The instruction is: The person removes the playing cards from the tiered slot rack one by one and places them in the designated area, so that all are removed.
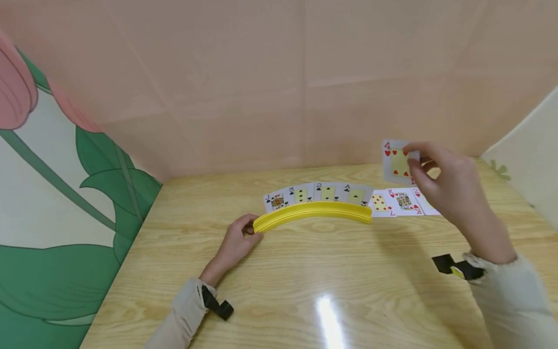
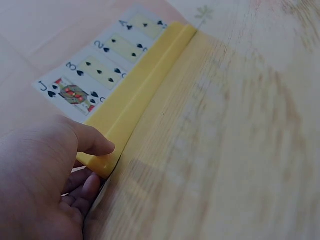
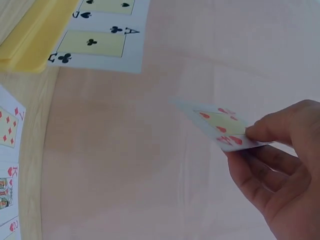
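My left hand (image 1: 237,240) grips the left end of a curved yellow card holder (image 1: 314,211), thumb on top and fingers curled at the end. Standing in its slot are a jack of spades (image 2: 72,96), a three of spades (image 2: 100,71), a two of spades (image 2: 122,47) and an ace of clubs (image 3: 92,47). Raised above the table on the right, my right hand (image 1: 455,182) pinches a four of hearts (image 1: 397,167) between thumb and fingers. The card's face shows in the head view; its right edge is partly covered by the fingers.
Right of the holder, a seven of diamonds (image 1: 380,202), a king of hearts (image 1: 404,201) and a two of hearts (image 1: 420,198) lie in a row on the wooden table (image 1: 287,281). A pinkish wall (image 1: 279,97) rises behind, and a flower-painted panel (image 1: 39,203) borders the left side.
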The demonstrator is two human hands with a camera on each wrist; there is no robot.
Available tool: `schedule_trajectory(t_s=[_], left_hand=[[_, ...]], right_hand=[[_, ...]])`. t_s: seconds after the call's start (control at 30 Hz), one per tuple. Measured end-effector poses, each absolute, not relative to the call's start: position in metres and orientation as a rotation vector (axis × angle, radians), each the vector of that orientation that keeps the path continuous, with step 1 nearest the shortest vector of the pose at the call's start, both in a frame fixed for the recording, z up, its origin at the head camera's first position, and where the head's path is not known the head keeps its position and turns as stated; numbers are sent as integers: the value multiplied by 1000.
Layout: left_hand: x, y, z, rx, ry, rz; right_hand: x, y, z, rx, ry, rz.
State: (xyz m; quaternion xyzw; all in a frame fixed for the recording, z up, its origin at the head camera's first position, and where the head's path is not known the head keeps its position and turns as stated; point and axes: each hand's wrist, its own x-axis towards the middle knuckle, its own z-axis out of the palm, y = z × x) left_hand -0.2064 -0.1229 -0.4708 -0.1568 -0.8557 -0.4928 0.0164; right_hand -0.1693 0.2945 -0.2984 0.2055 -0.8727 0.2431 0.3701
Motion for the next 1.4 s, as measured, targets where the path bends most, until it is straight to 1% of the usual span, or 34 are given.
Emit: schedule_trajectory(t_s=[0.23,0.53,0.8,0.97,1.4], left_hand=[[-206,-123,-472,-469,-2667,-1531],[-206,-122,-470,-472,-2658,-1527],[-206,-123,-471,-491,-2658,-1525],[-206,-123,-472,-491,-2658,-1517],[-206,-123,-473,-497,-2652,-1523]], right_hand=[[-178,309,-305,506,-2260,582],[-190,331,-317,394,-2410,562],[-198,358,-330,264,-2580,661],[-203,374,-340,229,-2655,720],[-207,418,-360,99,-2668,789]])
